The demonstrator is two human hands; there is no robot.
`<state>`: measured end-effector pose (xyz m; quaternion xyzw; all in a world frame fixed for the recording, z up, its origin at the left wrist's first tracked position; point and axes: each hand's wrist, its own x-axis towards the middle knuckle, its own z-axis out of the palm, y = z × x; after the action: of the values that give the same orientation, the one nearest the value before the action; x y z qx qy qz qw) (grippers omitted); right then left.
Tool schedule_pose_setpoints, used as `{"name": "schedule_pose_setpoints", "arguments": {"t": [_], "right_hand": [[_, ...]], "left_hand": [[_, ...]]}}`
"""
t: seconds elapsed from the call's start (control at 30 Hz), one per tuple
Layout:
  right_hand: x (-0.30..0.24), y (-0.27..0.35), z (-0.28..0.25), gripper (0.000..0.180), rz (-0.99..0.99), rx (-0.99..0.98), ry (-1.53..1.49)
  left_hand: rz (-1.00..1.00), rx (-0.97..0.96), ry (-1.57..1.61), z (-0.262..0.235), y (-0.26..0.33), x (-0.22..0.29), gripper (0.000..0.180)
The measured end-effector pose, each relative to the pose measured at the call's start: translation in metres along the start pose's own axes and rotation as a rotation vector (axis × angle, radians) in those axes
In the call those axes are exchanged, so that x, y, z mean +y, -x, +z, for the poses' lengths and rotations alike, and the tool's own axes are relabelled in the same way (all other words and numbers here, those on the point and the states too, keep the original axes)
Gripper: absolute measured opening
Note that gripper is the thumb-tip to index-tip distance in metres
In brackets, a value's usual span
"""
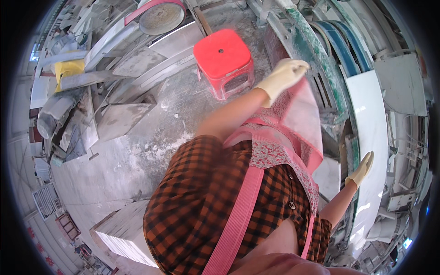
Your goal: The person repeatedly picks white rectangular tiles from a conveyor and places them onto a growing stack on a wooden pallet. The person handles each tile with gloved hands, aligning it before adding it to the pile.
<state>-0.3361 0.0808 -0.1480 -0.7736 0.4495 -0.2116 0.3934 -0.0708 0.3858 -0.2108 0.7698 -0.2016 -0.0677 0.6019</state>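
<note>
My left hand [286, 77], in a cream rubber glove, is raised in front of me above the pink apron [270, 133]. Its fingers are curled in, and whatever they may hold is hidden. On my right side, my right hand [360, 170], gloved alike, lies with its fingers stretched out and close together against a long white slab [372, 119]. The slab looks smooth and glossy and runs along a green-edged metal frame [316, 55]. A red plastic stool [223, 54] stands beyond my left forearm.
Dusty grey floor [169, 119] with white powder patches spreads to the left. Broken slab pieces [121, 120] and a yellow bag [68, 71] lie farther left. A round basin [161, 18] stands at the back. Blue curved bands [341, 48] sit beyond the slab. A pale block [126, 229] is behind left.
</note>
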Motion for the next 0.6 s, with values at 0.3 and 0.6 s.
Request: {"name": "schedule_pose_setpoints", "arguments": {"t": [0.3,0.6], "right_hand": [[0.031,-0.174,0.088,0.065,0.342,-0.061,-0.030],[-0.010,-0.156,0.124,0.065,0.187,-0.091,0.575]], "left_hand": [[0.125,-0.229,0.094,0.109,-0.178,0.009,0.024],[0.354,-0.484,-0.396,0.310,-0.206,-0.002,0.022]]}}
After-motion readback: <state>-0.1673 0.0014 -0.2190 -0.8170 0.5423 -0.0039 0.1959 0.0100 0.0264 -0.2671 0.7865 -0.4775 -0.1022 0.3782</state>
